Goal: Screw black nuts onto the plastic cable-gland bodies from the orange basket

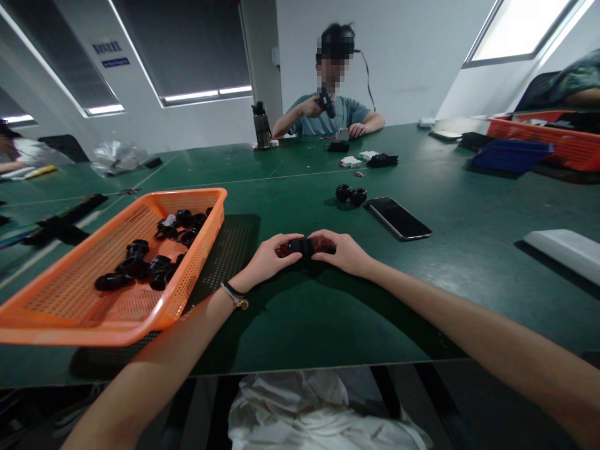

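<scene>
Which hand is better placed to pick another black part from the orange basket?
Left, most likely. The left hand sits on the side of the orange basket, close to its black parts. The right hand would have to cross over. Both currently hold the small black part.

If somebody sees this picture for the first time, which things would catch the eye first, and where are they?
The bright orange basket at the near left of the green table stands out most, with many small black parts in it. At the centre, the left hand and right hand together hold one black part. Just beyond lie two more black parts and a dark phone; a person sits at the far side.
</scene>
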The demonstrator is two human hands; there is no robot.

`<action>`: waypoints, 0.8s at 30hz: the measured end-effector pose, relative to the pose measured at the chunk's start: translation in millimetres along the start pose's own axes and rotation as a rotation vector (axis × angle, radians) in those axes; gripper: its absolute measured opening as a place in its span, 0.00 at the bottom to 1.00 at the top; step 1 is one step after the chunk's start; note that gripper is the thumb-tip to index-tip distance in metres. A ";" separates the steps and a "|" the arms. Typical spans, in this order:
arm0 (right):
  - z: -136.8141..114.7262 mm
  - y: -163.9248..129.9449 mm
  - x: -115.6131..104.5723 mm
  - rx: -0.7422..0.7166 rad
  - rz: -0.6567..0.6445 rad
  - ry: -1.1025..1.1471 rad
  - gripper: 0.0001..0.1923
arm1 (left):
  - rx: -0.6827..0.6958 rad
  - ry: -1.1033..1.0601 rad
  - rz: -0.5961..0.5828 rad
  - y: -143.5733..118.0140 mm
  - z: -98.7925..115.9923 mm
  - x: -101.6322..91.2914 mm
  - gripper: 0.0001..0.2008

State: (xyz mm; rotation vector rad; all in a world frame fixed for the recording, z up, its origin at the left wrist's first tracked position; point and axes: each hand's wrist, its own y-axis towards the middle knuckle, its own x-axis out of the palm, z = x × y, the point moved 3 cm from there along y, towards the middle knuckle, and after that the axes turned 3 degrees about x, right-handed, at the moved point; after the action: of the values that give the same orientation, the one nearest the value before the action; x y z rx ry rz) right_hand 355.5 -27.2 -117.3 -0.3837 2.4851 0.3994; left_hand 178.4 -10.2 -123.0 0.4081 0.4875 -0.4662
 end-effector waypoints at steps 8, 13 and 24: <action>3.1 1.1 0.8 -0.014 0.020 -0.036 0.14 | -0.005 0.000 0.004 0.0 -0.2 0.4 0.21; -1.1 -0.6 -0.6 -0.009 -0.002 -0.038 0.15 | -0.005 -0.013 0.004 0.0 -0.5 0.2 0.22; -3.0 -0.2 -2.1 -0.050 0.061 -0.060 0.18 | -0.010 -0.023 -0.005 1.0 -1.2 -0.2 0.22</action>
State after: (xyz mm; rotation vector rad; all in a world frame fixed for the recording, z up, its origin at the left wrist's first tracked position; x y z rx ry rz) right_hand 355.7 -28.1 -113.8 -0.3125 2.4369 0.4910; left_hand 178.3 -8.8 -123.6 0.3918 0.4683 -0.4728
